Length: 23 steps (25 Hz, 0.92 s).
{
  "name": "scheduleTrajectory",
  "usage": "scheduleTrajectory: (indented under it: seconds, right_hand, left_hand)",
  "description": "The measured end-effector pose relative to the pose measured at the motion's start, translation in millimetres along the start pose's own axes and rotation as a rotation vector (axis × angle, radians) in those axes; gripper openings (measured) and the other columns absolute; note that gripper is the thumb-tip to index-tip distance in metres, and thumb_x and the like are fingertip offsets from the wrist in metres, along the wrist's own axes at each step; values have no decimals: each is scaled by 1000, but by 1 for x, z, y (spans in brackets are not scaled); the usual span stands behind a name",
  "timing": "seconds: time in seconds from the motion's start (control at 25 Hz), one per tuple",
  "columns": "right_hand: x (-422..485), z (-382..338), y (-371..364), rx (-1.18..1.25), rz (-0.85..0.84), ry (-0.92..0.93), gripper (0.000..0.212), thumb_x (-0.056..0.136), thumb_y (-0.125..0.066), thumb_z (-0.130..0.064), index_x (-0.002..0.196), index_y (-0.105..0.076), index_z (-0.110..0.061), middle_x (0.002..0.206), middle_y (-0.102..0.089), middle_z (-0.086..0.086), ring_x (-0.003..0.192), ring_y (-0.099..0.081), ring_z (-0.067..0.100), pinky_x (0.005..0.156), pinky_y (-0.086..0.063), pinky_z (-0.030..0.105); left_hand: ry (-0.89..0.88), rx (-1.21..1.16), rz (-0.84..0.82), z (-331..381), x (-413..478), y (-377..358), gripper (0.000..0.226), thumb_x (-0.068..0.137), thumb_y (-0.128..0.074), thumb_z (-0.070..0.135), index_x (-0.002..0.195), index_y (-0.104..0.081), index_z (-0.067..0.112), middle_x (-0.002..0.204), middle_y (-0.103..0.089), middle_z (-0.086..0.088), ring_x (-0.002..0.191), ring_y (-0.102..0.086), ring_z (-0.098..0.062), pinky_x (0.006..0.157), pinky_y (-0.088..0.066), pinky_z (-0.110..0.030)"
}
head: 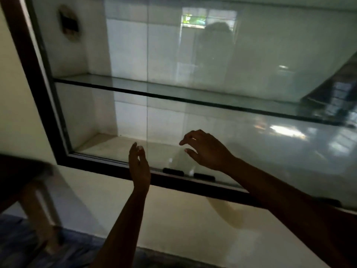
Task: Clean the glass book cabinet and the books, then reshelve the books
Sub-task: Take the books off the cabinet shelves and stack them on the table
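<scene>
Left hand (139, 167) and right hand (207, 151), as I saw them from the head view, were both up in front of the glass book cabinet (46, 105), which lay directly beyond the fingertips of each. The left hand was turned edge-on, its fingers nearly straight and pointing upward, the thumb close beside them, holding nothing. The right hand was palm-down with loosely bent, spread fingers, likewise holding nothing. I could not tell whether either hand touched the glass. Just right of the left hand's fingertips ran the vertical pane edge (147, 74). Between the two wrists, low on the glass and just above the dark lower rail (96, 166), sat a black pull (173, 171); a second black pull (204, 176) lay just below the right wrist. Above both hands a glass shelf (173, 92) crossed the cabinet from side to side. Higher still, above the right hand, the glass carried a dim reflection of a person and a bright window (208, 18). Below the forearms spread a cream wall (173, 219). Well to the left of the left forearm stood a blurred brown piece of furniture (29, 180), with a blue floor covering (17, 238) beneath it.
</scene>
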State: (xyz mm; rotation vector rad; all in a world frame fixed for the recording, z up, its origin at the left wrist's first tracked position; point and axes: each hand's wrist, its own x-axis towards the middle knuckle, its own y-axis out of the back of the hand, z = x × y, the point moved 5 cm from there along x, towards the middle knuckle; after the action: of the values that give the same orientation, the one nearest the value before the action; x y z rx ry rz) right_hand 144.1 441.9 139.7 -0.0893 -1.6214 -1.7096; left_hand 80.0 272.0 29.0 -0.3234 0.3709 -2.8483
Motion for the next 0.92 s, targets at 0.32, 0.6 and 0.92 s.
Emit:
scheduleTrajectory:
  seconds: [0.32,0.6,0.92]
  right_hand:
    - [173,-17,-99,-555,78,833,28,83,-61,-40,72,-66,-15,70,-63,3,75,-61,21,98,-35,41]
    - [189,-25,-98,-445,250,806,68,79,-62,-25,55,1,-19,49,-7,-3,44,-8,14,55,-21,21]
    - [228,-54,-113,-494,178,833,60,62,-83,-32,34,-32,-19,31,-34,-6,28,-26,13,49,-28,16]
  left_hand:
    - [140,-273,128,-78,87,-37,65,92,-25,56,56,-63,18,49,-59,3,46,-54,-13,64,-44,-31]
    - [-14,-3,308,-78,96,-52,71,85,-15,65,38,-43,19,39,-49,-2,40,-52,-25,61,-48,-33]
    - [-4,14,390,-69,132,-18,61,94,-29,51,43,-41,20,45,-49,-9,45,-47,-26,62,-42,-32]
